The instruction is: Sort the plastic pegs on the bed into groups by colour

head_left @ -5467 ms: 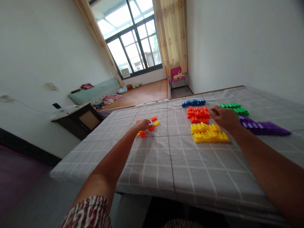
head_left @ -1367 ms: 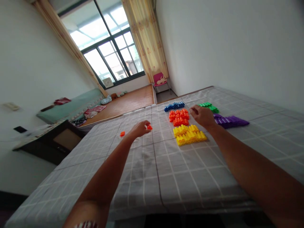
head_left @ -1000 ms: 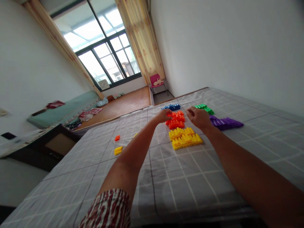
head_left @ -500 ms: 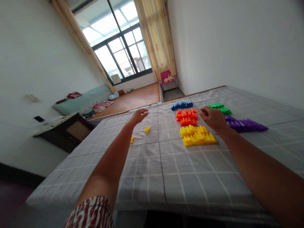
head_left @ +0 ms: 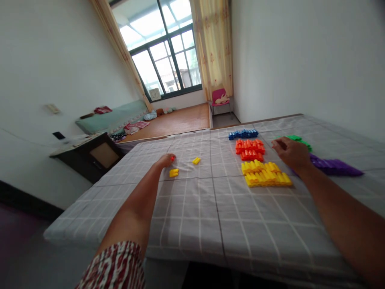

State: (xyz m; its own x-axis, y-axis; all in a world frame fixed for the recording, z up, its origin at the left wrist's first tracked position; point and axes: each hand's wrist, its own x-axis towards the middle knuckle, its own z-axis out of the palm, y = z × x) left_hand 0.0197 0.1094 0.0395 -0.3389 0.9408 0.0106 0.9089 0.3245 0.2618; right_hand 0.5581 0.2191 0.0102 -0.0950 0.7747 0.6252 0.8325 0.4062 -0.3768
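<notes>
My left hand point(head_left: 166, 160) rests low over the cloth, its fingers closed around a small orange plastic piece point(head_left: 173, 158) that shows at the fingertips. Close by lie two small bits of yellow plastic, a yellow piece point(head_left: 173, 173) just below the hand and another yellow piece point(head_left: 196, 160) to its right. My right hand point(head_left: 291, 152) hovers with fingers curled and pinched; whatever they hold, if anything, is hidden. Left of it are orange tube-like pieces point(head_left: 249, 149) and yellow tube-like pieces point(head_left: 264, 174) in rows. It partly covers green pieces point(head_left: 300, 141) and purple pieces point(head_left: 335, 165).
Blue pieces point(head_left: 243, 134) lie in a row toward the far edge. A grey checked cloth point(head_left: 192, 208) covers the table. Beyond are a wooden platform point(head_left: 183, 118), a pink chair point(head_left: 220, 96) and a window; a dark cabinet point(head_left: 93, 154) stands at left.
My left hand has come down to the cloth and closed on an orange piece. My right hand stays near the rows, shifted slightly away from the orange ones. The view has swung left.
</notes>
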